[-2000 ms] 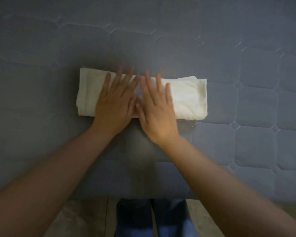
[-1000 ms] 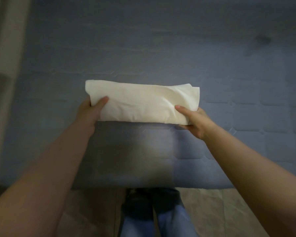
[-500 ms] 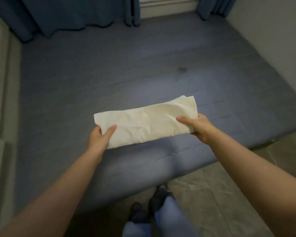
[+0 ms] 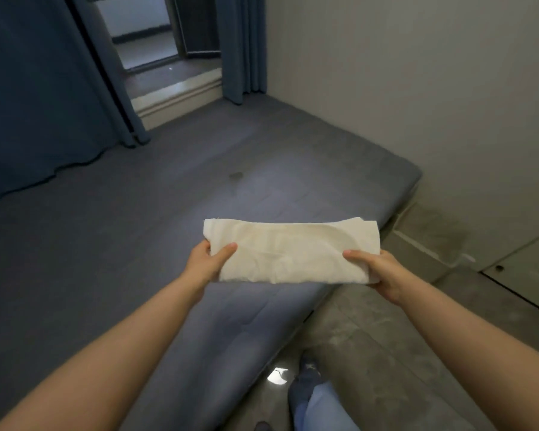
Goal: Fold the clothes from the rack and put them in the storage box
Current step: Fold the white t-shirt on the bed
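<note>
Left thumb (image 4: 227, 248) is laid across the top of the folded cream cloth (image 4: 288, 250) near its left end; the other left fingers are hidden beneath, so the cloth is pinched between thumb and underside fingers. Right thumb (image 4: 353, 256) is pressed on top near the right end, remaining fingers tucked under the cloth's lower right corner. Left hand (image 4: 204, 264) and right hand (image 4: 381, 273) are both closed on the cloth, one at each short end.

The cloth is held flat and roughly level as a long folded rectangle, lifted clear of the grey mattress (image 4: 137, 228) and carried in the air above the mattress's near right corner. Layered edges are seen at the cloth's upper right corner. Creases are visible across the top face.

Both bare forearms are extended forward from the bottom corners of the view.

The mattress is laid on the floor against a pale wall (image 4: 417, 73). A small dark spot (image 4: 235, 175) is marked on the mattress surface. Grey tiled floor (image 4: 371, 353) is seen to the right of the mattress. Blue curtains (image 4: 38, 88) are hung at the far side, with an opening between them. Blue trouser legs (image 4: 318, 405) and a dark shoe are visible at the bottom edge.
</note>
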`<action>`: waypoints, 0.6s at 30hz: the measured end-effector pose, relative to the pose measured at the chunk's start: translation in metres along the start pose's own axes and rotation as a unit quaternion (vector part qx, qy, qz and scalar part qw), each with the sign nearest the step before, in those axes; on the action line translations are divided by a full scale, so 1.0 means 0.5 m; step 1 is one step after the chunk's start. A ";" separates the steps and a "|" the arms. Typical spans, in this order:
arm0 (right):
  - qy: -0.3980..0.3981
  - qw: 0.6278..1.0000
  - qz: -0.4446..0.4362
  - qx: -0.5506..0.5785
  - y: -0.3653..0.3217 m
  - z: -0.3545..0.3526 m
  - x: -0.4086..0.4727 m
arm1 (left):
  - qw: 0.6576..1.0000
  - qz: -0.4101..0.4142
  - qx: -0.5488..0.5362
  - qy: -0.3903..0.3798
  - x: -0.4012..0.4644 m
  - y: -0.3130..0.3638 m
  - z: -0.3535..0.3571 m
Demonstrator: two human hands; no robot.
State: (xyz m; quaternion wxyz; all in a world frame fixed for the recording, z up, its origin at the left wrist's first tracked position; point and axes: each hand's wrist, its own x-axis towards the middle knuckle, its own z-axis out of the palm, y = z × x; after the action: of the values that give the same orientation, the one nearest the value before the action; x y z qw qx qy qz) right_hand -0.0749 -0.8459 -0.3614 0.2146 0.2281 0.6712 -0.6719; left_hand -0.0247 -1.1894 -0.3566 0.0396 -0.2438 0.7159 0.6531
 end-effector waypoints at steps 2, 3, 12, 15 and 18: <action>0.042 0.998 -0.003 0.046 0.009 -0.058 -0.029 | 0.999 0.012 0.020 -0.033 -0.002 0.028 0.063; 0.063 0.996 -0.005 0.064 0.013 -0.089 -0.041 | 0.998 0.017 0.030 -0.048 0.000 0.042 0.097; 0.158 0.979 -0.022 0.129 0.013 -0.354 -0.078 | 0.971 0.061 0.126 -0.192 0.044 0.149 0.385; 0.180 0.972 -0.029 0.147 0.000 -0.451 -0.073 | 0.962 0.070 0.142 -0.221 0.055 0.179 0.507; 0.186 0.969 -0.042 0.157 -0.019 -0.558 -0.071 | 0.953 0.073 0.157 -0.249 0.063 0.200 0.617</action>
State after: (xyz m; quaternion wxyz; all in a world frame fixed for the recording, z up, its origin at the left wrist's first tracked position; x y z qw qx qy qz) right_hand -0.0468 -0.5675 -0.3314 0.0194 0.3517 0.5940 -0.7233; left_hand -0.1731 -0.9015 -0.3211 0.2070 -0.0113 0.7927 0.5733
